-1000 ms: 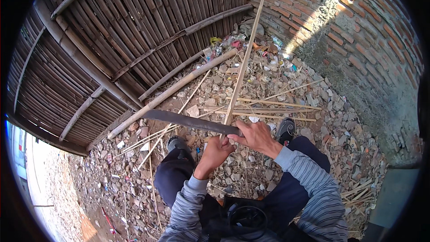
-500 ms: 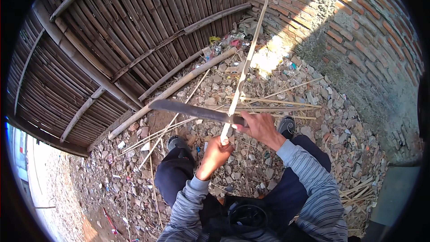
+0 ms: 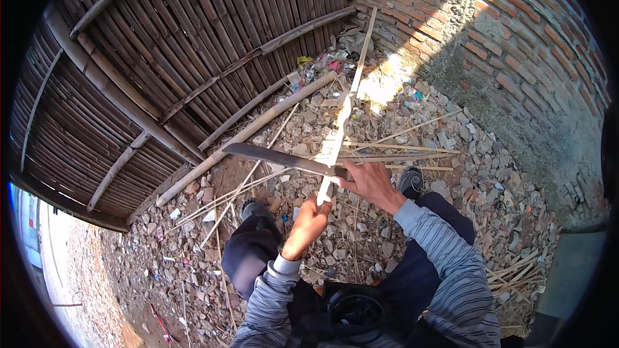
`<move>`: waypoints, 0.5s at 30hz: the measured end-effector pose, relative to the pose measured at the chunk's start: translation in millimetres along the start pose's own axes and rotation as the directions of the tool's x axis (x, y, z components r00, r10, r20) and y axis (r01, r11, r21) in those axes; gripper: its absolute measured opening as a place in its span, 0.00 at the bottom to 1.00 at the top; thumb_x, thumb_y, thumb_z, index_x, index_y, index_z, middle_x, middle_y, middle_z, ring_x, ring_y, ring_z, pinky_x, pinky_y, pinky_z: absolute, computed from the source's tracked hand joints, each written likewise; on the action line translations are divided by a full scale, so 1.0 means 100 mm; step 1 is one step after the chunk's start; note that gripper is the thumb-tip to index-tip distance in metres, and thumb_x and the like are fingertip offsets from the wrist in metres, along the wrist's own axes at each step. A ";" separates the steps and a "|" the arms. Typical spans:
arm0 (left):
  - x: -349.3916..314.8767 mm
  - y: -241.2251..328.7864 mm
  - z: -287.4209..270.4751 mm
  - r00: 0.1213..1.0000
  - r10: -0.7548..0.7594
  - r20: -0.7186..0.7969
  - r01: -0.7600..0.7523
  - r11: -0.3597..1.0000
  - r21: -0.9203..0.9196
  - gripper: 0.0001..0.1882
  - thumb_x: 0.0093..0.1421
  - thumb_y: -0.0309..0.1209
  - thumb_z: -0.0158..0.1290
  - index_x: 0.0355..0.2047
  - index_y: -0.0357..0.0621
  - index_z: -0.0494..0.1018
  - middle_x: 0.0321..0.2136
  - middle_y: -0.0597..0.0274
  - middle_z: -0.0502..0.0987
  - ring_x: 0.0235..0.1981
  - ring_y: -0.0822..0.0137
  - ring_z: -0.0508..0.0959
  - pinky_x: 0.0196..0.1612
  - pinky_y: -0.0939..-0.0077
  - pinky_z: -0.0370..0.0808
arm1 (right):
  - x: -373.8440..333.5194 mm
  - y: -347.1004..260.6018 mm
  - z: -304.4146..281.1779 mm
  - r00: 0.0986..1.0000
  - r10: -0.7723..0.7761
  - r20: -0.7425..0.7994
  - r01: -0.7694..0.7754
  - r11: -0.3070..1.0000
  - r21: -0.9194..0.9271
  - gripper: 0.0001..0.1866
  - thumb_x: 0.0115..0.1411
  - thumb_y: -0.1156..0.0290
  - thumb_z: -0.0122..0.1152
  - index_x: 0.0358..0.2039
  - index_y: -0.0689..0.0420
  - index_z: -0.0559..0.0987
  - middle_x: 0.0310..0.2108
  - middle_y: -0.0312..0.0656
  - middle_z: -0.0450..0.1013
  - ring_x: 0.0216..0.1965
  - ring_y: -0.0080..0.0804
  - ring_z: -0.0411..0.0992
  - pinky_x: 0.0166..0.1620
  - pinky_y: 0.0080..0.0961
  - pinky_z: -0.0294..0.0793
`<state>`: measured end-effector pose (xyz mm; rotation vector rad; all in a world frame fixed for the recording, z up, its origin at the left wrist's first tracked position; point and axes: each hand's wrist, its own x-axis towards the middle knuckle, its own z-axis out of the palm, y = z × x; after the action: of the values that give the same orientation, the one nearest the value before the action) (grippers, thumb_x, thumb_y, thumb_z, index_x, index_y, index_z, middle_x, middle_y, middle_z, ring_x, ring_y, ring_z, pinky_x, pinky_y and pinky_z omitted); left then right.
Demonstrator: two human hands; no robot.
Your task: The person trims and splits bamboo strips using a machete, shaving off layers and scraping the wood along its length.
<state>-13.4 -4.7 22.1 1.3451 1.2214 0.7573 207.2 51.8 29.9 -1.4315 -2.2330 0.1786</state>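
Note:
My left hand (image 3: 307,227) is closed round the near end of a long, pale bamboo strip (image 3: 342,116), which points away from me toward the brick corner. In my right hand (image 3: 369,182) is the handle of a machete (image 3: 277,157). Its dark, broad blade reaches out to the left and lies across the strip, a little beyond my left fist. The machete's handle is mostly covered by my right fingers. Both hands are above the rubble, between my knees.
Stony rubble ground (image 3: 342,251) carries several loose bamboo strips (image 3: 400,156). A thick bamboo pole (image 3: 251,132) lies along the bamboo slat fence (image 3: 219,38) at left. A brick wall (image 3: 516,77) curves along the right. Another pile of strips (image 3: 516,277) is at lower right.
The far end of the bamboo strip has dropped lower in view and slightly left. The machete blade has shifted a little, still across the strip. Both hands keep their grips.

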 end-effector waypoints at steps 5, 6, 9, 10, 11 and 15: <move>0.02 0.02 -0.04 0.999 -0.037 0.000 0.036 0.970 0.239 0.20 0.73 0.42 0.50 0.48 0.33 0.72 0.29 0.62 0.74 0.33 0.68 0.73 0.39 0.68 0.71 | -0.09 0.06 0.06 0.994 0.069 0.084 -0.068 0.998 -0.013 0.31 0.68 0.37 0.54 0.39 0.58 0.78 0.14 0.46 0.73 0.18 0.49 0.75 0.25 0.49 0.72; -0.01 -0.05 -0.08 1.000 0.019 -0.002 -0.018 0.951 0.310 0.20 0.72 0.40 0.50 0.51 0.33 0.71 0.35 0.49 0.77 0.39 0.55 0.77 0.43 0.62 0.72 | -0.12 0.05 0.10 0.987 0.082 0.137 -0.083 0.997 0.002 0.31 0.68 0.38 0.53 0.39 0.58 0.79 0.14 0.46 0.73 0.18 0.49 0.75 0.26 0.49 0.73; 0.00 0.01 -0.23 0.998 -0.021 0.058 -0.002 0.928 0.373 0.20 0.71 0.39 0.50 0.49 0.29 0.70 0.42 0.28 0.79 0.49 0.34 0.79 0.51 0.49 0.74 | -0.28 0.03 0.26 0.982 0.104 0.155 -0.116 0.991 0.067 0.30 0.69 0.40 0.55 0.36 0.60 0.80 0.16 0.48 0.74 0.19 0.50 0.76 0.27 0.50 0.74; -0.01 0.08 -0.27 0.997 -0.036 0.067 0.001 0.884 0.467 0.19 0.71 0.38 0.51 0.48 0.29 0.69 0.41 0.26 0.79 0.48 0.32 0.78 0.51 0.46 0.73 | -0.34 0.00 0.30 0.980 0.124 0.153 -0.145 0.980 0.135 0.30 0.69 0.40 0.56 0.36 0.60 0.80 0.17 0.48 0.75 0.20 0.50 0.76 0.27 0.49 0.74; -0.03 0.12 -0.35 0.997 -0.051 0.064 0.007 0.830 0.558 0.18 0.70 0.37 0.51 0.47 0.29 0.68 0.40 0.25 0.79 0.48 0.31 0.78 0.50 0.44 0.73 | -0.34 -0.10 0.31 0.979 0.133 0.151 -0.163 0.964 0.208 0.30 0.69 0.41 0.56 0.35 0.60 0.81 0.18 0.49 0.76 0.21 0.50 0.77 0.27 0.48 0.74; 0.01 0.22 -0.48 0.986 -0.007 0.166 -0.112 0.710 0.695 0.17 0.65 0.32 0.53 0.47 0.30 0.65 0.33 0.27 0.80 0.41 0.28 0.79 0.46 0.38 0.74 | -0.44 -0.35 0.22 0.950 0.220 0.223 -0.283 0.908 0.309 0.27 0.64 0.46 0.64 0.36 0.63 0.81 0.21 0.50 0.77 0.24 0.51 0.79 0.30 0.46 0.75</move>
<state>-53.5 13.7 51.4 2.0302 1.4105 0.1840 183.1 0.8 8.6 -1.5529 -2.0165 0.7713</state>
